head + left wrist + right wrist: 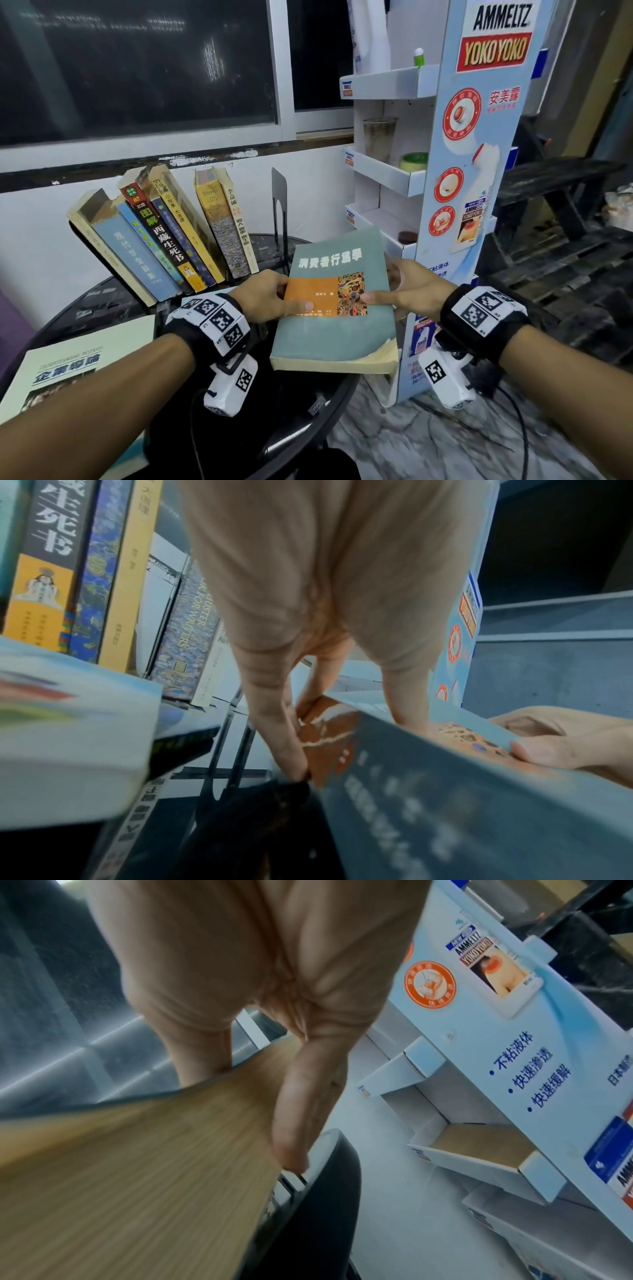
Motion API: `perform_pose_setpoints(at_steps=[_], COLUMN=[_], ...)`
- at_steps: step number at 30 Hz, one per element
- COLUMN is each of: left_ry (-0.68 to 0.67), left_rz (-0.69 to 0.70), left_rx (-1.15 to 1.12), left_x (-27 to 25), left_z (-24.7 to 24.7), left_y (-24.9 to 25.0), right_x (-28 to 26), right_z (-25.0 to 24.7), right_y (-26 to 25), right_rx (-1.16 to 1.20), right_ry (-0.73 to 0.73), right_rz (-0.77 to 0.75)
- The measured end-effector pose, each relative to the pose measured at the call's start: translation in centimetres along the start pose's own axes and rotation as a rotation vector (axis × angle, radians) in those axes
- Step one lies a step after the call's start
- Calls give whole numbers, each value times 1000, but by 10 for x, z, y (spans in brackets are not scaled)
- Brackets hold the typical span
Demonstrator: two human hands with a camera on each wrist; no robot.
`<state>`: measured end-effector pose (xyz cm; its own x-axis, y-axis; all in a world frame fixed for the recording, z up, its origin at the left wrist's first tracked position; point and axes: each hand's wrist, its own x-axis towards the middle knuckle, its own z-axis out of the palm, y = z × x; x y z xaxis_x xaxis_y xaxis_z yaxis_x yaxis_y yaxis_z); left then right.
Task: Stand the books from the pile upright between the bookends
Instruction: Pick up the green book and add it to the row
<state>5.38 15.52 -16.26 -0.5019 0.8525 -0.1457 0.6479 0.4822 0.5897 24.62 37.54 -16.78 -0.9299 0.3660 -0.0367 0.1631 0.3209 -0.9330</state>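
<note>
Both hands hold a thick grey-green book (337,301) with an orange panel flat above the round dark table (113,298). My left hand (274,296) grips its spine edge, thumb on the cover, fingers under (287,745). My right hand (397,291) grips the page edge (143,1164), thumb on top. Several books (178,236) lean leftward at the table's back. A black bookend (280,209) stands to their right with a gap between. Another book (68,363) lies flat at the front left; a further one (68,739) shows beside the left wrist.
A white and blue cardboard display stand (479,171) rises just right of the table, close to my right hand, with a cup (379,138) and tape roll (412,161) on its shelves. A white wall and dark window lie behind the books.
</note>
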Motion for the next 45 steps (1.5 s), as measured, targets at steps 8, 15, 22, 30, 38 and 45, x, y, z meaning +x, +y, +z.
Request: perform_pose_setpoints(at_steps=[8, 15, 22, 30, 38, 45], left_ry=[278, 485, 528, 492, 456, 383], left_rz=[128, 187, 163, 167, 211, 290], left_rx=[-274, -189, -218, -262, -284, -287], left_x=[-18, -28, -32, -29, -29, -41], left_z=[-27, -47, -44, -40, -39, -35], left_y=[18, 22, 10, -1, -1, 1], right_x=[-2, 6, 15, 26, 44, 32], right_z=[-4, 2, 15, 14, 13, 33], right_y=[-35, -49, -42, -37, -33, -54], right_rx=[-208, -284, -309, -295, -535, -419], right_ry=[213, 333, 363, 375, 639, 493], right_rz=[-225, -369, -456, -398, -513, -558])
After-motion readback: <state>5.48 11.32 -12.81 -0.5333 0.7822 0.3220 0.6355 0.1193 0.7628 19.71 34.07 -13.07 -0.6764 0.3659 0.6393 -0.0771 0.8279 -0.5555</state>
